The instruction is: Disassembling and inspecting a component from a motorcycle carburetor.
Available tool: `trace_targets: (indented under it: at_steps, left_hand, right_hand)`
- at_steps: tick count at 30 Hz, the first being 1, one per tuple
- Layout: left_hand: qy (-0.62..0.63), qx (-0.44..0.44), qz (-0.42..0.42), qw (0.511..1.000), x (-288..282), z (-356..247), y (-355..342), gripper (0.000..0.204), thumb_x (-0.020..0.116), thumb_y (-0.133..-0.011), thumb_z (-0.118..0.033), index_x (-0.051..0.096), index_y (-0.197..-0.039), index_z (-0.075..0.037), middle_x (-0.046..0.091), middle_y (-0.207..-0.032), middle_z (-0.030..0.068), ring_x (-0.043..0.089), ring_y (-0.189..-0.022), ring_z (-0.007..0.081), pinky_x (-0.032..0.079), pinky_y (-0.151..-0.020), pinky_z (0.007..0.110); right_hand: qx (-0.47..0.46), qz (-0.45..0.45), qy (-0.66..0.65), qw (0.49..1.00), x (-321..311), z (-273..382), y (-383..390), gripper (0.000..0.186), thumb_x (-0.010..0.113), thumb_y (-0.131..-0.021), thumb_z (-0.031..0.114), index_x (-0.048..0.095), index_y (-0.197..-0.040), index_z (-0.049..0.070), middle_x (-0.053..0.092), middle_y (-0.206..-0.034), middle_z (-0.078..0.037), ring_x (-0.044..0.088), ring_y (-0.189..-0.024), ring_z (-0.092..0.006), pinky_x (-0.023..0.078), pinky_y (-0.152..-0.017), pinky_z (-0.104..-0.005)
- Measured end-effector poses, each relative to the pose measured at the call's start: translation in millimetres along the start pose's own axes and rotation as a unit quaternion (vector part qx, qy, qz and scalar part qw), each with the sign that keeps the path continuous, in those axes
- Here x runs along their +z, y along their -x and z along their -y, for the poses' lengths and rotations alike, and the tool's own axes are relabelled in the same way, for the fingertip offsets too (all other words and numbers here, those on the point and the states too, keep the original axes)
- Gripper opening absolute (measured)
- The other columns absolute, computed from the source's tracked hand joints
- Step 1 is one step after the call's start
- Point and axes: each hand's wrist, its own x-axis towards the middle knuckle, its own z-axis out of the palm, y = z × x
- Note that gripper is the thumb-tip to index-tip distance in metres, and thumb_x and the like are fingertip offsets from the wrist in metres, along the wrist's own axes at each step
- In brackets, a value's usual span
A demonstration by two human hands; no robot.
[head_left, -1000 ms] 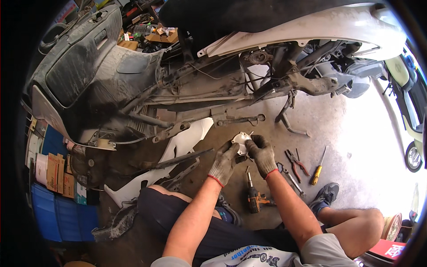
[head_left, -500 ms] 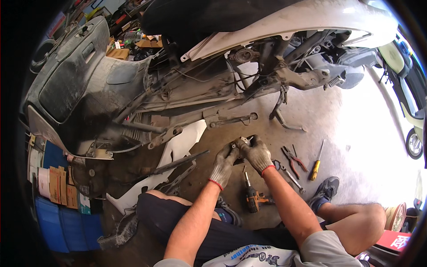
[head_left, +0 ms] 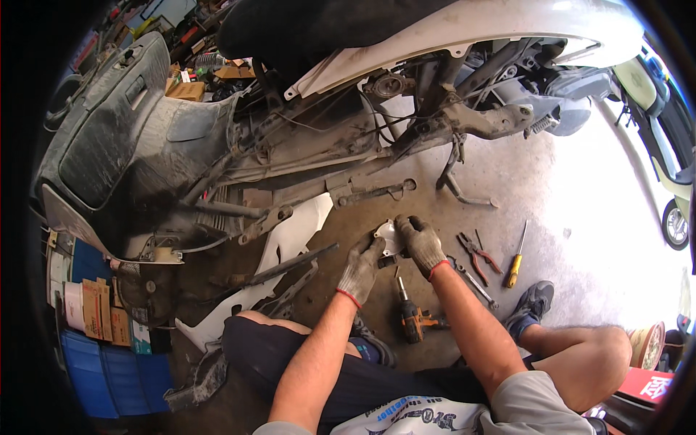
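Note:
Between my two gloved hands is a small silvery metal part (head_left: 389, 235), roundish like a cover, with a darker piece at its lower end. My left hand (head_left: 361, 265) is closed on its left side, thumb along the edge. On its right side, the curled fingers of my right hand (head_left: 423, 248) grip the part; some fingertips are hidden. Both gloves are pale knit, dirty, with red cuffs. Just below the hands, an orange and black cordless drill (head_left: 412, 319) lies on the floor, its bit pointing up toward them.
A partly stripped scooter (head_left: 326, 138) spans the far side, its stand (head_left: 464, 190) reaching the floor. To the right lie pliers (head_left: 475, 252), a wrench (head_left: 478, 288) and a yellow-handled screwdriver (head_left: 515, 270). White body panels (head_left: 290, 239) lie left, near a blue bin (head_left: 116, 377) and boxes.
My right hand has slid a little right off the metal part's face, so more of its silvery surface shows. The view has shifted slightly.

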Motion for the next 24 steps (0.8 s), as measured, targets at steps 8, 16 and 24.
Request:
trace_targets:
  at_steps: [8, 16, 24]
  left_hand:
    - [0.182, -0.033, 0.03, 0.982, -13, 7, -7, 0.046, 0.056, -0.098, -0.035, 0.051, -0.133, -0.006, 0.061, -0.122, 0.0072, 0.06, -0.108, 0.0207, 0.05, -0.086, 0.037]
    - [0.209, -0.035, 0.026, 0.977, -17, 17, -12, 0.053, 0.055, -0.096, -0.045, 0.05, -0.136, -0.009, 0.06, -0.124, 0.0042, 0.058, -0.11, 0.0183, 0.048, -0.085, 0.034]
    - [0.217, -0.03, 0.027, 0.975, -17, 20, -15, 0.047, 0.048, -0.1, -0.043, 0.053, -0.131, -0.009, 0.061, -0.121, 0.0046, 0.059, -0.107, 0.0181, 0.049, -0.084, 0.034]
  right_hand:
    - [-0.014, 0.061, -0.089, 0.994, -3, 1, 0, 0.042, 0.053, -0.097, 0.038, 0.063, -0.113, 0.0, 0.064, -0.084, -0.007, 0.058, -0.066, -0.0131, 0.047, -0.06, -0.0277]
    - [-0.048, 0.081, -0.072, 0.993, -4, 0, 1, 0.031, 0.057, -0.097, 0.026, 0.062, -0.112, -0.001, 0.063, -0.085, -0.005, 0.056, -0.068, -0.0111, 0.046, -0.061, -0.0265]
    - [-0.092, 0.099, -0.049, 0.99, -9, -4, 1, 0.041, 0.064, -0.093, 0.021, 0.057, -0.125, -0.003, 0.067, -0.106, -0.011, 0.063, -0.086, -0.0153, 0.051, -0.075, -0.0285]
